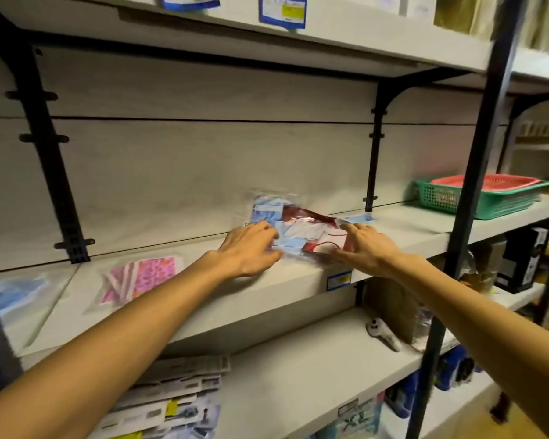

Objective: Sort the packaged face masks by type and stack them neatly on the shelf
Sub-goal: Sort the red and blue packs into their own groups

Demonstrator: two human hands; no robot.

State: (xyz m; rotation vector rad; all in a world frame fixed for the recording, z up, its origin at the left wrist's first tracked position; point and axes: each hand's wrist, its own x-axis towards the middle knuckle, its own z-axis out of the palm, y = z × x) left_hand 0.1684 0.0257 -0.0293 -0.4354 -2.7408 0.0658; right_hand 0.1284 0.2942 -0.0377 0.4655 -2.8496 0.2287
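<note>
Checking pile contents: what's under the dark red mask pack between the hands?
The dark red mask pack lies over light blue mask packs, which stick out at its left and at its right corner. How many lie beneath is hidden; both hands cover its front edge.

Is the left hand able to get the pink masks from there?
Probably yes. The pink masks lie on the same shelf, just left of the left hand, with nothing between.

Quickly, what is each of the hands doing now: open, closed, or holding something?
Left hand: open, fingers resting on the mask packets.
Right hand: open, fingers spread, touching the same packets.
</note>
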